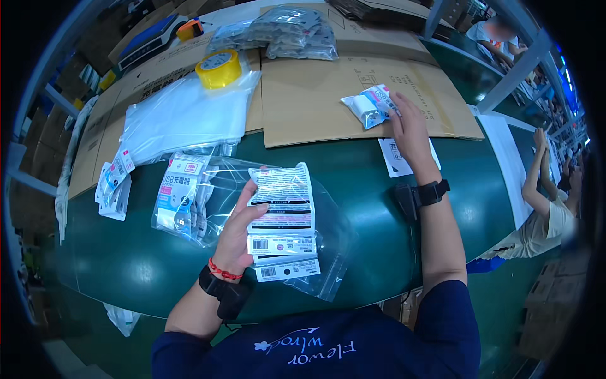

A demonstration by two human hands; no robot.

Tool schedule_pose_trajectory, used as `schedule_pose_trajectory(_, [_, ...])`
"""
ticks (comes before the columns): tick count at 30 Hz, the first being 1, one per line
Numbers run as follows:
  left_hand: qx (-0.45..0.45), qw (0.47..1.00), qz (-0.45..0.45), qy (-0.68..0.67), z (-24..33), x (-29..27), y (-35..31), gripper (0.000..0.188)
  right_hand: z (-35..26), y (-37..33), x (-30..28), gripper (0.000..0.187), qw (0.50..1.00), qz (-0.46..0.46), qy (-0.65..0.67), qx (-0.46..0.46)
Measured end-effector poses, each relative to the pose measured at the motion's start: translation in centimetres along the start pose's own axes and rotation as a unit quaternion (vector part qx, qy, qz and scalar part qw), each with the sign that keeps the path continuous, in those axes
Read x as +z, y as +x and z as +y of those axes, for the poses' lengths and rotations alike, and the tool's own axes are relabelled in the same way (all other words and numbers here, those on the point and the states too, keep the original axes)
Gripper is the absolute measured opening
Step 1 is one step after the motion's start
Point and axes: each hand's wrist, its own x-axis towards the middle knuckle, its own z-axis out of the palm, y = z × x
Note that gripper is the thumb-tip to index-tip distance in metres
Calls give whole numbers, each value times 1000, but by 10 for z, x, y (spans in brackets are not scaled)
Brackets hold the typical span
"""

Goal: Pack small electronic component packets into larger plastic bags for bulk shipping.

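My left hand (237, 224) is closed round a small stack of flat charger packets (282, 202), backs up, with fine print and barcodes showing. Beneath the stack spreads a large clear plastic bag (334, 243); more charger packets (180, 192), fronts up, lie within its left part. Farther off to the right, my right hand (411, 126) grips the right edge of a single charger packet (371, 106), a white block visible through its film. That packet is over the cardboard sheet (309, 104). Part of the right fingers is hidden.
A yellow tape roll (218, 68) rests on a pile of clear bags (183, 117). Bagged packets (293, 31) are heaped at the back. Printed cards (115, 189) lie at the left, and another card (398, 158) sits below my right hand. Co-workers (536, 202) are at the right.
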Motion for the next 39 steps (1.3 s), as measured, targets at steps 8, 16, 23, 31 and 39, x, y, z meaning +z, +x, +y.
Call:
schedule_pose_trajectory(8, [9,999,-17,39,-2,6,0,63,-27,-9,22,43,993,-32,113,5])
schedule_pose_trajectory(16, [22,999,-46,-1,4,-2,5,61,-38,-3,0,40,985,-2,170,-13])
schedule_pose_trajectory(23, [62,987,-123,-86,10,-3,1,52,-180,-44,-94,45,949,13,126,-287])
schedule_pose_trajectory(31, [115,989,-91,-6,4,10,-7,55,-199,-95,-55,45,887,-180,132,-404])
schedule_pose_trajectory(39, [158,984,-67,45,0,22,-15,61,-201,-104,-63,49,846,-120,520,-1])
